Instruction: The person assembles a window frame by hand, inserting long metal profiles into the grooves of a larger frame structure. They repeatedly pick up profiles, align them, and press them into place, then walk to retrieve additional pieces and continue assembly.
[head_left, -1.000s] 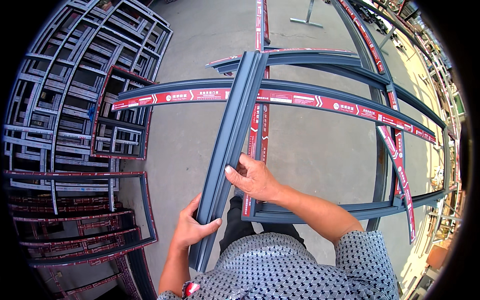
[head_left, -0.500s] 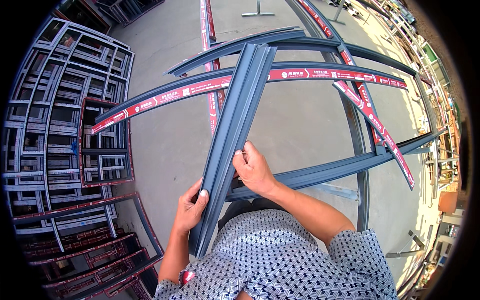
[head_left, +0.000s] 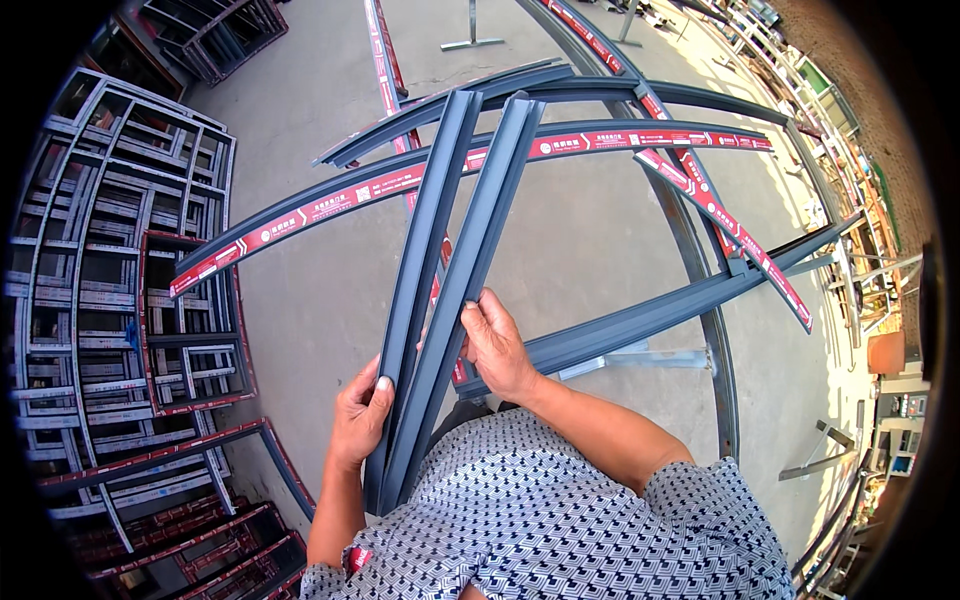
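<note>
Two long dark grey metal profiles lie slanted in front of me, their near ends close together by my shirt and their far ends spread apart. My left hand (head_left: 362, 408) is closed around the left profile (head_left: 428, 240), its thumb on top near the lower end. Around the edge of the right profile (head_left: 478, 240) my right hand (head_left: 497, 345) is closed, about midway along it. Both profiles pass over a long grey profile with red printed film (head_left: 330, 200). The fingers beneath the profiles are partly hidden.
Another grey profile (head_left: 640, 320) runs across just beyond my waist. A short red-filmed strip (head_left: 740, 235) slants at the right over the rack bars (head_left: 715, 390). Stacked window frames (head_left: 85, 290) stand at the left. A metal stand (head_left: 472, 43) is at the far side.
The two profiles, side by side before, have come apart into a narrow V at their far ends. My hands keep their grips. The whole view has shifted slightly.
</note>
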